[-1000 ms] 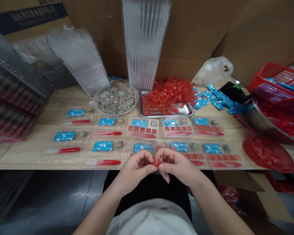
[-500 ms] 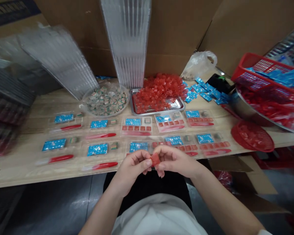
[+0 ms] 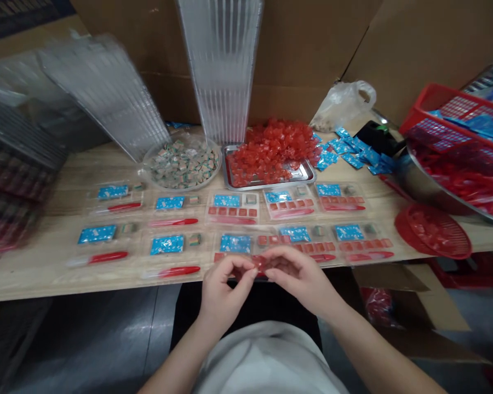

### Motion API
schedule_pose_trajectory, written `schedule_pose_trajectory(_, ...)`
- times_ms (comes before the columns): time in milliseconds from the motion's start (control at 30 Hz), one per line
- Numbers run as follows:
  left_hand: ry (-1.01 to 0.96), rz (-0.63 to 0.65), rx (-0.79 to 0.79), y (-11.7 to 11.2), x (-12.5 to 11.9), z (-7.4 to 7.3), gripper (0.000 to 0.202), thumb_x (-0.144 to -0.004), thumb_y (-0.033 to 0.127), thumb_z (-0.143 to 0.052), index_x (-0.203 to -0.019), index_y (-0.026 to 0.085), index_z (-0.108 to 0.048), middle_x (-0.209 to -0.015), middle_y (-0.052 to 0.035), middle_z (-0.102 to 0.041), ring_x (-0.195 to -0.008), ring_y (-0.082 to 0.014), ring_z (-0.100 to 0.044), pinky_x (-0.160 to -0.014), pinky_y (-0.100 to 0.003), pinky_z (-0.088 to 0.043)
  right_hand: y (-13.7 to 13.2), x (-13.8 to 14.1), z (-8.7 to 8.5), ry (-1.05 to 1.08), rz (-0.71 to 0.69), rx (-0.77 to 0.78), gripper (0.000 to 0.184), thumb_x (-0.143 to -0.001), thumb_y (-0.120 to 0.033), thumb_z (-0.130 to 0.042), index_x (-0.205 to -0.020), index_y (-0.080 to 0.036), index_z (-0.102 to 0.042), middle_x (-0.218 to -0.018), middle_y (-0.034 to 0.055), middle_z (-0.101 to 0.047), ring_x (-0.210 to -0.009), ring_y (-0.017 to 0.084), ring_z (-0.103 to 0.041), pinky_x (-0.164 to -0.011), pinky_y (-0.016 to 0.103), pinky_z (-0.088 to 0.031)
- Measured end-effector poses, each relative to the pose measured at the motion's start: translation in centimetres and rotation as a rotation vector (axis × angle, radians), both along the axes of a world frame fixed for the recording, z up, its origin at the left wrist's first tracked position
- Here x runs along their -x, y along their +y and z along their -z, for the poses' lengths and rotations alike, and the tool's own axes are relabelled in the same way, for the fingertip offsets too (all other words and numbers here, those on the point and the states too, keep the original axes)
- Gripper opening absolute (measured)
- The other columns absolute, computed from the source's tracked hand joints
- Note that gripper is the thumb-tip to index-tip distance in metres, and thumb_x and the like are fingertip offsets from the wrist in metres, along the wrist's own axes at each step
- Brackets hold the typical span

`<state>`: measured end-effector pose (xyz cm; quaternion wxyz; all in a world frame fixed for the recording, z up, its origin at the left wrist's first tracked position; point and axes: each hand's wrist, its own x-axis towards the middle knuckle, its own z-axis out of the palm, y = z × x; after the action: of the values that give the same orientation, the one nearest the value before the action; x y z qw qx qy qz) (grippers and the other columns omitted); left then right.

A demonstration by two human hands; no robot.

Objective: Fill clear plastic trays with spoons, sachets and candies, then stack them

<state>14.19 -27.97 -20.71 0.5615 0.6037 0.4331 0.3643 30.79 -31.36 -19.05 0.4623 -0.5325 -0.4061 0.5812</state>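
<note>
My left hand [image 3: 225, 284] and my right hand [image 3: 306, 282] meet at the table's front edge, fingertips closed on a small red translucent piece [image 3: 259, 265]. Its kind is unclear, and the fingers partly cover it. Just beyond lie two rows of clear plastic trays. Each has a blue printed packet [image 3: 235, 243], and most show a small tan-and-green block [image 3: 195, 239] and a red-ended pen-like stick [image 3: 182, 271]. Rows of red squares [image 3: 231, 212] fill slots in the trays at the middle and right. My hands partly hide the nearest middle tray.
Behind stand a bowl of tan-and-green blocks [image 3: 181, 164] and a metal tray [image 3: 308, 176] heaped with red pieces. Stacks of clear trays [image 3: 222, 71] lean on cardboard. Blue packets [image 3: 353, 153], a red basket [image 3: 433, 104], a metal bowl [image 3: 423, 178] and a small red colander [image 3: 462, 241] sit right.
The hands have tilted and moved slightly forward, with the red piece now lower between the fingertips and more hidden. The whole view has shifted a little; the trays lie as before.
</note>
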Motion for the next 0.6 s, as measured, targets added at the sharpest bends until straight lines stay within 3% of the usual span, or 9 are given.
schedule_pose_trajectory(133,0.223,0.011,-0.254,-0.1,0.6,0.9,0.010,-0.083,0.023,-0.057,-0.091,0.021,-0.063,-0.091,-0.0037,-0.069,-0.083,-0.0167,-0.063,-0.075,-0.029,-0.047,1.2,-0.7,0.1,-0.259,-0.012,-0.035,0.015,-0.080,-0.030,-0.062,-0.088,-0.018,-0.059,-0.086,0.0033,-0.064,-0.075,0.015,-0.061,-0.065,0.029,-0.051)
schedule_pose_trajectory(233,0.435,0.058,-0.534,0.0,1.4,1.6,0.014,-0.083,0.019,-0.057,-0.095,0.024,-0.063,-0.100,-0.0022,-0.070,-0.098,-0.0198,-0.061,-0.090,-0.037,-0.038,3.3,-0.8,0.5,-0.768,-0.050,-0.299,0.009,-0.082,-0.024,-0.059,-0.089,-0.020,-0.062,-0.087,0.0043,-0.065,-0.083,0.018,-0.058,-0.076,0.034,-0.048)
schedule_pose_trajectory(333,0.589,0.153,-0.691,0.0,2.0,2.2,0.014,-0.084,0.017,-0.055,-0.093,0.025,-0.063,-0.100,-0.0008,-0.071,-0.103,-0.0218,-0.060,-0.096,-0.042,-0.031,5.1,0.0,1.1,-1.168,-0.176,-0.495,0.007,-0.082,-0.017,-0.057,-0.083,-0.018,-0.064,-0.083,0.0062,-0.064,-0.086,0.021,-0.054,-0.080,0.037,-0.045)
schedule_pose_trajectory(433,0.627,0.144,-0.727,0.1,2.1,2.3,0.017,-0.085,0.014,-0.051,-0.092,0.025,-0.063,-0.101,-0.0010,-0.071,-0.102,-0.0208,-0.061,-0.094,-0.040,-0.032,5.9,0.7,1.8,-1.303,-0.179,-0.547,0.004,-0.080,-0.015,-0.060,-0.080,-0.017,-0.063,-0.079,0.0068,-0.063,-0.084,0.022,-0.054,-0.077,0.037,-0.047)
schedule_pose_trajectory(600,0.622,0.155,-0.726,0.5,1.7,2.4,0.018,-0.084,0.013,-0.051,-0.088,0.025,-0.063,-0.101,0.0002,-0.071,-0.098,-0.0191,-0.062,-0.086,-0.035,-0.037,5.4,0.5,2.4,-1.298,-0.203,-0.618,0.003,-0.080,-0.016,-0.061,-0.079,-0.018,-0.062,-0.074,0.0050,-0.063,-0.081,0.021,-0.054,-0.073,0.034,-0.047)
